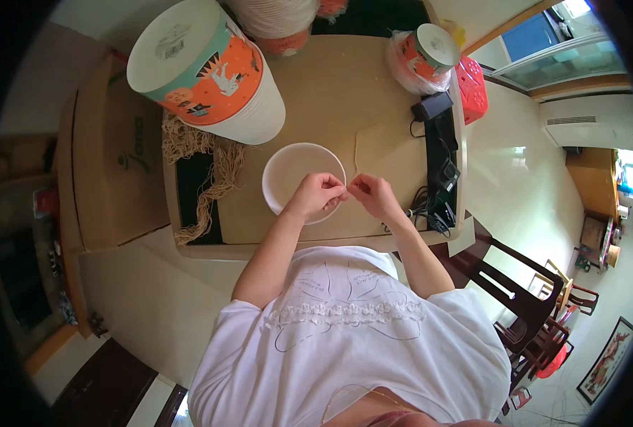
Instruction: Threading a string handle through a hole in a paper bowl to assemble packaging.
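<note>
A white paper tub [279, 151] stands on the brown board in front of me. My left hand [320, 194] is over its right side, thumb and fingertips pinched together; what they hold is too small to make out. Just right of the rim, my right hand [375, 195] pinches too, its fingertips almost meeting the left ones. From the right fingertips a thin beige string [356, 148] trails away across the board. Bunches of similar loose strings [224, 167] lie to the left of the tub.
Beyond the strings leans a tall stack of printed paper tubs [235, 78]. A plastic-wrapped stack [419, 60] stands far right, near a black adapter [432, 107] and cables [430, 213]. A cardboard box [121, 156] flanks the table; dark chairs [519, 288] stand to the right.
</note>
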`<control>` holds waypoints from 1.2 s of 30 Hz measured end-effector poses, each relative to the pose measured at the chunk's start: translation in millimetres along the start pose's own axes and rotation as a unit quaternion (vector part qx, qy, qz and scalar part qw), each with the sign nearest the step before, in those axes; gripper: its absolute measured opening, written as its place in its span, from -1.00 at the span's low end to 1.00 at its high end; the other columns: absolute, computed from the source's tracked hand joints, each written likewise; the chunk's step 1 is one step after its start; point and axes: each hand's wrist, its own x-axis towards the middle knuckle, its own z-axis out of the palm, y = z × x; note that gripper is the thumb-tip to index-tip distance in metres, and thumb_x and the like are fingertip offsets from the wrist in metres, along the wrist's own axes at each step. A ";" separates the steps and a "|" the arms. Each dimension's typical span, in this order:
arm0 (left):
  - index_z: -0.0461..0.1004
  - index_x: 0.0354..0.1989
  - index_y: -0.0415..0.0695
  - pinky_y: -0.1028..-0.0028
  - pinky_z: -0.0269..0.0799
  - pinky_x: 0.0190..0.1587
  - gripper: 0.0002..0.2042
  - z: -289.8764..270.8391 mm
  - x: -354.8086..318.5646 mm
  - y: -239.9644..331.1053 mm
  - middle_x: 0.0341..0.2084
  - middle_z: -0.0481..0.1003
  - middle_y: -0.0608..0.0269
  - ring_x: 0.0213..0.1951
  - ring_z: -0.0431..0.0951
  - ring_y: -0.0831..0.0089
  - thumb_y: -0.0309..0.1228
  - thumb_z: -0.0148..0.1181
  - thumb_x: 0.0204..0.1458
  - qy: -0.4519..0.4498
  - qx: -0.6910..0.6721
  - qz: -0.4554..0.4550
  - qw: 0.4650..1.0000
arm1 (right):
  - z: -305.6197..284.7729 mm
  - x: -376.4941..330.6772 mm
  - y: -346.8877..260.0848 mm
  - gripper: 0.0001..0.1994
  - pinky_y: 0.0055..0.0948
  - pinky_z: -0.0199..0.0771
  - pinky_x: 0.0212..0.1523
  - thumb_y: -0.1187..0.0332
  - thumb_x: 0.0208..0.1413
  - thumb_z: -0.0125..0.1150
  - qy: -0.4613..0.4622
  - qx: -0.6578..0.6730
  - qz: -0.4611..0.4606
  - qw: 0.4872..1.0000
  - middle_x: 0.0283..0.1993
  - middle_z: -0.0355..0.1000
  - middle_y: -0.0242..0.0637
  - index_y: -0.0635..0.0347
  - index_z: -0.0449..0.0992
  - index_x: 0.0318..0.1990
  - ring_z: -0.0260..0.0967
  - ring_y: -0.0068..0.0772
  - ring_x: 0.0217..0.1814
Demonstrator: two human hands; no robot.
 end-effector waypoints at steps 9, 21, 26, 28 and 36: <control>0.51 -0.15 -0.25 0.65 0.39 -0.45 -0.84 0.1 -6.1 0.0 -0.45 0.56 0.29 -0.50 0.46 0.68 -0.54 0.12 0.09 0.053 -0.025 0.050 0.997 | -22.4 -13.9 -23.7 -0.82 -0.35 0.43 -0.36 0.32 0.05 0.20 -0.038 -0.089 -0.021 0.995 -0.49 0.47 -0.18 0.25 0.53 -0.28 0.43 -0.26 -0.45; 0.53 -0.38 -0.27 0.63 0.29 -0.58 -0.92 5.3 4.5 -6.7 -0.57 0.52 0.28 -0.61 0.41 0.64 -0.52 0.15 0.02 0.087 -0.073 0.072 0.991 | -22.1 10.5 -95.4 -0.88 -0.32 0.46 -0.13 0.55 0.04 0.13 0.027 -0.120 -0.358 0.926 -0.17 0.42 -0.16 0.22 0.47 -0.24 0.42 -0.13 -0.13; 0.54 -0.32 -0.28 0.65 0.31 -0.56 -0.91 -2.8 -2.5 -17.7 -0.55 0.53 0.29 -0.60 0.41 0.67 -0.53 0.15 0.08 0.095 -0.070 0.118 0.986 | -16.1 10.2 -54.6 -0.86 -0.45 0.45 -0.31 0.59 0.01 0.14 0.028 -0.101 -0.147 0.983 -0.27 0.39 -0.19 0.23 0.48 -0.26 0.43 -0.26 -0.30; 0.55 -0.31 -0.27 0.64 0.32 -0.56 -0.91 -1.3 -6.1 -11.9 -0.55 0.53 0.31 -0.60 0.41 0.67 -0.54 0.13 0.10 0.127 -0.026 0.084 0.988 | -7.8 4.7 -44.5 -0.84 -0.42 0.44 -0.33 0.55 -0.01 0.19 0.015 -0.101 -0.188 0.977 -0.31 0.36 -0.20 0.20 0.48 -0.24 0.41 -0.25 -0.32; 0.55 -0.27 -0.23 0.65 0.34 -0.51 -0.87 -5.8 -8.2 -18.0 -0.54 0.54 0.32 -0.57 0.43 0.66 -0.43 0.13 0.13 0.112 -0.078 0.076 0.988 | 17.3 1.9 -35.7 -0.89 -0.25 0.44 -0.28 0.43 -0.03 0.24 0.048 -0.134 -0.211 0.967 -0.33 0.35 -0.17 0.18 0.46 -0.33 0.39 -0.10 -0.26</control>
